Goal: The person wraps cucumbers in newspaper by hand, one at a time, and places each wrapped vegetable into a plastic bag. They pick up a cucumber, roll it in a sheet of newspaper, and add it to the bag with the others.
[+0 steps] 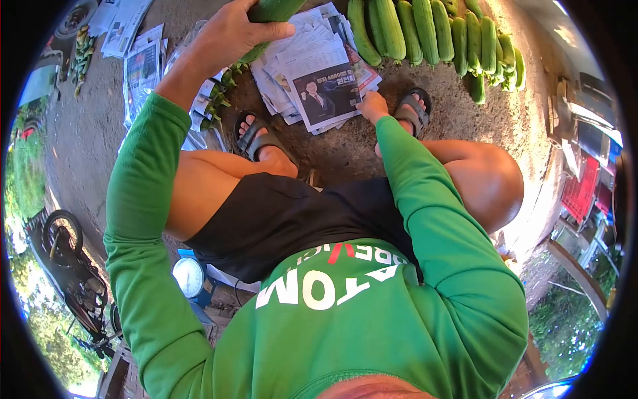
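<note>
My left hand (229,36) is closed around a thick green luffa gourd (278,9), which runs off the top edge of the view. Below and to the right of it lies a loose stack of newspaper (276,73) on the ground between my feet. The top newspaper sheet (325,93) shows a dark printed picture of a person in a suit. My right hand (373,106) is at the right edge of this sheet, fingers closed on its corner. The fingertips are small and partly hidden.
A row of luffa gourds (425,30) lies on the ground at upper right. Wrapped bundles (211,100) and more newspapers (143,70) are on the left. My sandalled feet (259,136) flank the stack. A dial scale (189,277) stands by my left hip; a motorbike (73,279) is farther left.
</note>
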`<state>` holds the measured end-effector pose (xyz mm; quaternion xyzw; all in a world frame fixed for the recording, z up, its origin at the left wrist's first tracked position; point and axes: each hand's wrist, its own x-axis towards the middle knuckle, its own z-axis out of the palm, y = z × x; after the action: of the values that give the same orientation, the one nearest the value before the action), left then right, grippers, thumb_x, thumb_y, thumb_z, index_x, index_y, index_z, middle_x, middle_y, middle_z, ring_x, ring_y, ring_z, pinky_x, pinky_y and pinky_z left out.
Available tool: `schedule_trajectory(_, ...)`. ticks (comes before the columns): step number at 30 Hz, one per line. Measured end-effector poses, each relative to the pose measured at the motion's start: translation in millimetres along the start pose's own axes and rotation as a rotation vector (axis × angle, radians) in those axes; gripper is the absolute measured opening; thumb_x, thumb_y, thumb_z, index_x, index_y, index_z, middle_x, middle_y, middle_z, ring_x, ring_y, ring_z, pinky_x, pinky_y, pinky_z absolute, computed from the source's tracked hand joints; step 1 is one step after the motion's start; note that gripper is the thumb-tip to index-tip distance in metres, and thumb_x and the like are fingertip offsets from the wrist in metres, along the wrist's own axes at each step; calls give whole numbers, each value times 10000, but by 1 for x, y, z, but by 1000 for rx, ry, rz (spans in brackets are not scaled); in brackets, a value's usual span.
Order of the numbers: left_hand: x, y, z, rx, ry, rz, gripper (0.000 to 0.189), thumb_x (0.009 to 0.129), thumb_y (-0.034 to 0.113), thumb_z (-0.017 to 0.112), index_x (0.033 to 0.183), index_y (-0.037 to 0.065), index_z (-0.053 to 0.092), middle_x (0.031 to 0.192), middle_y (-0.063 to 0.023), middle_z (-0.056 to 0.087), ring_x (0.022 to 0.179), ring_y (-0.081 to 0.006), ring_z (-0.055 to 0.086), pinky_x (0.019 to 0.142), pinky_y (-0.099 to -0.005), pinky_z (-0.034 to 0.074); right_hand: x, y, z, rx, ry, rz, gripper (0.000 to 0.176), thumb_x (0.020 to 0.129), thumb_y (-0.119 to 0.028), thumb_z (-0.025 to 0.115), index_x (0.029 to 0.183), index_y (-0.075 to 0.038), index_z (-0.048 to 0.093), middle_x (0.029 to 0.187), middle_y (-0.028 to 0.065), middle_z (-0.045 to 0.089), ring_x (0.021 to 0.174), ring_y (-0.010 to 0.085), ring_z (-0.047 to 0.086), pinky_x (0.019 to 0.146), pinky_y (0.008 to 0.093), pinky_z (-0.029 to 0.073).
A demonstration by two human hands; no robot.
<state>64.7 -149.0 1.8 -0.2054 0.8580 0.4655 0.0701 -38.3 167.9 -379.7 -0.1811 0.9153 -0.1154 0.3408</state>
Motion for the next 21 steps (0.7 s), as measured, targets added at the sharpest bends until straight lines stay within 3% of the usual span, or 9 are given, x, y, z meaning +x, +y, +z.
schedule_trajectory(3,4,-10,4,58,20,72,563,832,348,820,1207,-17,615,1003,-121,686,914,-216,639,813,-384,496,-1,2,-6,235,-79,126,332,820,-212,818,1049,-27,664,991,157,695,936,266,696,752,433,562)
schedule_trajectory(6,1,-1,4,185,-17,-40,579,837,352,818,1227,-21,610,1044,-131,686,949,-224,638,832,-390,494,-14,-2,-11,608,-106,348,236,852,-188,805,986,-44,675,876,85,676,826,198,690,634,392,572)
schedule_trajectory(15,-5,-14,9,158,25,77,599,835,368,817,1242,-21,613,1101,-162,671,1020,-248,629,897,-405,484,-15,0,-13,528,-58,338,156,894,-153,749,954,-29,675,817,70,699,660,178,693,510,338,542)
schedule_trajectory(21,-7,-28,15,152,-17,107,595,849,378,801,1254,-13,610,1119,-174,667,1032,-255,627,907,-404,482,-24,-1,-29,520,-42,238,217,907,-184,726,1049,-23,697,826,85,717,616,180,691,487,336,527)
